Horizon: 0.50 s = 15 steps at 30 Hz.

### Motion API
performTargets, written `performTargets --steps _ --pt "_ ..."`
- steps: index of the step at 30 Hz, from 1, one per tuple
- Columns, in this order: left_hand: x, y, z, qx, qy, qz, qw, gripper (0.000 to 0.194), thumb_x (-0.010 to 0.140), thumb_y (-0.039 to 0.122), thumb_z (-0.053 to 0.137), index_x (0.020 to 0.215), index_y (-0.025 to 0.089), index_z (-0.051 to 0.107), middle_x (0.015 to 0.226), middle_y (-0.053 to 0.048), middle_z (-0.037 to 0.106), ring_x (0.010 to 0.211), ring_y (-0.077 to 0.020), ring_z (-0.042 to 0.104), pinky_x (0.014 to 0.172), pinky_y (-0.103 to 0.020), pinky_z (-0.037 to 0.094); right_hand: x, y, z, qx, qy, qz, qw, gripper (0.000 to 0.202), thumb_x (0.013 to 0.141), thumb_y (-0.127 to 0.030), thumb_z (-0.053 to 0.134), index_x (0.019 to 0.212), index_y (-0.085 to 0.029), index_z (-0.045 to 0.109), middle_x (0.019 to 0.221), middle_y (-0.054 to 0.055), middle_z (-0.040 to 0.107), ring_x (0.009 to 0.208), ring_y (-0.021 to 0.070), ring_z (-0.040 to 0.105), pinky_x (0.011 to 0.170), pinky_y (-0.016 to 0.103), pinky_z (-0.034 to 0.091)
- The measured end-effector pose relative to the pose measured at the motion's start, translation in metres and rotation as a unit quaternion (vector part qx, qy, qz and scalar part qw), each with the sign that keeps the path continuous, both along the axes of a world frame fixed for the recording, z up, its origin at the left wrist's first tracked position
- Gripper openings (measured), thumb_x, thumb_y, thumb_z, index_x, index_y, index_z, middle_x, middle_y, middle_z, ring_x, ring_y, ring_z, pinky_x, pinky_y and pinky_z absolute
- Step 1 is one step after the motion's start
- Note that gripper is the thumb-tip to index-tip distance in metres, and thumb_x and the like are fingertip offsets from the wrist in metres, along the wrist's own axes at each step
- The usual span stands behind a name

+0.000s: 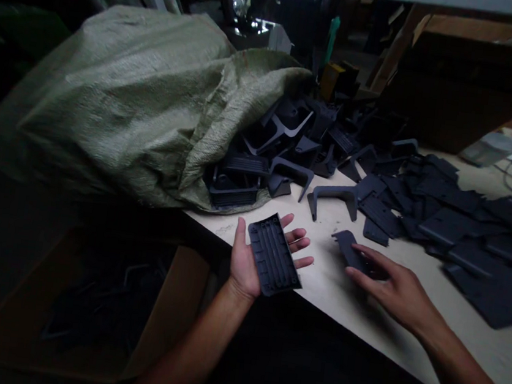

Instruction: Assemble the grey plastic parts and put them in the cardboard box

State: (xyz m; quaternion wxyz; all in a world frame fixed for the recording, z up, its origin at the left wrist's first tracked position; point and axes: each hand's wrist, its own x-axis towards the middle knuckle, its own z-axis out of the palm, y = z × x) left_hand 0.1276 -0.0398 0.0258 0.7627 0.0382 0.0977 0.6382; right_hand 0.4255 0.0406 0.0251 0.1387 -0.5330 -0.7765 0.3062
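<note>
My left hand [247,265] is palm up with its fingers spread. A dark ribbed plastic panel [275,256] rests across the palm, ribs facing up and the thumb beside it. To its right, my right hand [395,288] pinches a dark plastic bracket [349,249] between thumb and fingers, tilted just over or touching the table; I cannot tell which. The bracket's near part is partly hidden by the fingers. Beyond the hands, a U-shaped bracket [335,193] stands on the table among more brackets.
A big green woven sack [132,98] spills brackets onto the pale table [410,333]. Dark flat panels [459,227] are heaped at the right. Below left, a cardboard box [179,294] holds dark parts. Another cardboard box [482,33] stands at the back right.
</note>
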Motion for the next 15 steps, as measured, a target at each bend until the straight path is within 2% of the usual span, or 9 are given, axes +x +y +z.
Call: performTargets --steps 3,5,7,9,12,15 --pt "0.008 0.007 0.001 -0.008 -0.005 0.031 0.999 0.087 0.097 0.082 0.032 0.138 0.013 0.065 0.133 -0.020 0.071 0.127 -0.0373 0.065 0.109 -0.065 0.049 -0.023 -0.022 0.033 0.003 0.134 -0.003 0.991 0.062 0.092 -0.058 0.072 0.145 -0.027 0.064 0.134 0.009 0.073 0.112 0.0293 0.075 0.093 0.041 0.064" --pt "0.013 0.012 0.003 -0.015 0.012 0.064 0.998 0.087 0.094 0.086 0.035 0.125 0.014 0.072 0.135 -0.019 0.071 0.134 -0.0380 0.061 0.113 -0.063 0.048 -0.040 -0.038 0.052 0.048 0.153 0.022 0.987 0.058 0.094 -0.050 0.073 0.148 -0.030 0.062 0.139 0.007 0.071 0.111 0.0269 0.075 0.095 0.039 0.063" --pt "0.018 0.018 0.004 -0.031 0.040 0.091 0.995 0.086 0.091 0.088 0.040 0.114 0.013 0.075 0.134 -0.020 0.071 0.136 -0.0382 0.060 0.114 -0.058 0.048 -0.058 -0.050 0.063 0.112 0.142 0.061 0.982 0.059 0.095 -0.042 0.074 0.151 -0.031 0.058 0.142 0.006 0.069 0.115 0.0259 0.074 0.101 0.039 0.061" --pt "0.023 0.022 0.006 -0.066 0.067 0.096 0.991 0.082 0.089 0.086 0.050 0.108 0.012 0.076 0.130 -0.021 0.074 0.133 -0.0389 0.062 0.113 -0.054 0.050 -0.074 -0.057 0.067 0.162 0.125 0.092 0.975 0.060 0.096 -0.037 0.072 0.153 -0.028 0.056 0.143 0.007 0.068 0.120 0.0258 0.072 0.106 0.039 0.060" --pt "0.030 0.027 0.006 -0.111 0.104 0.078 0.985 0.080 0.084 0.084 0.062 0.111 0.010 0.076 0.123 -0.022 0.076 0.128 -0.0404 0.066 0.111 -0.051 0.052 -0.095 -0.057 0.061 0.196 0.097 0.107 0.970 0.059 0.098 -0.036 0.069 0.153 -0.023 0.055 0.143 0.011 0.068 0.124 0.0278 0.071 0.106 0.042 0.060" --pt "0.034 0.029 0.005 -0.101 0.141 0.079 0.982 0.088 0.086 0.085 0.057 0.119 0.005 0.075 0.128 -0.024 0.074 0.128 -0.0374 0.066 0.112 -0.045 0.052 -0.107 -0.052 0.054 0.192 0.080 0.110 0.972 0.059 0.099 -0.041 0.067 0.153 -0.022 0.055 0.144 0.014 0.066 0.127 0.0311 0.069 0.107 0.048 0.059"
